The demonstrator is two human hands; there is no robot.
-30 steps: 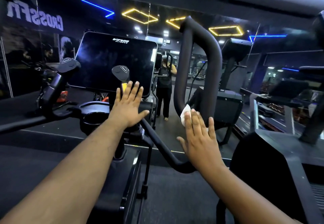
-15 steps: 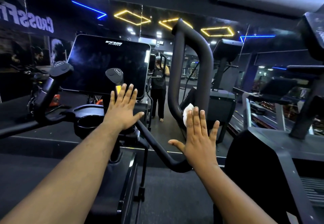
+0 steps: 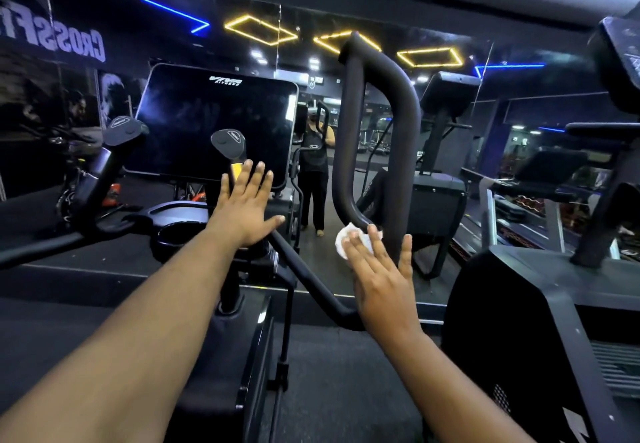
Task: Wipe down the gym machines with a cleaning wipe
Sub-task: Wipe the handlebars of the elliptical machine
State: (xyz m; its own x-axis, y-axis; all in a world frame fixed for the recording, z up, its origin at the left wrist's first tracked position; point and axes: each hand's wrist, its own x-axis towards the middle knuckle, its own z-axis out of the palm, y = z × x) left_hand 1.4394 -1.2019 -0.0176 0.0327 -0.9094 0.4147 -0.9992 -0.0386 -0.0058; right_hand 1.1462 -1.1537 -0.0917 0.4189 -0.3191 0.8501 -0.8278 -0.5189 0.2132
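A mirror wall [image 3: 86, 103] spans the back of the gym, reflecting blue and yellow light strips and a standing person, seen small and dim. In front of it stands the gym machine [image 3: 221, 356], its dark frame running down the middle of the view. Its black console screen [image 3: 214, 123] sits upright at the top of the machine, left of centre. To the right of the screen rises the looped handlebar [image 3: 398, 137] — a thick, padded black tube that bends over at the top and curves back in at its lower end. A second machine [image 3: 519, 321] fills the lower right corner.

The left hand [image 3: 244, 208] is raised in front of the console's lower right corner, fingers straight and spread, holding nothing; whether it touches the machine cannot be told. The right hand [image 3: 381, 279] is also flat, fingers extended, pressing the cleaning wipe [image 3: 346, 240] against the lower curve of the looped handlebar. The wipe — white and crumpled — shows above and left of the fingertips, touching the tube. Two short grips [image 3: 228, 144] stick up just below the screen.
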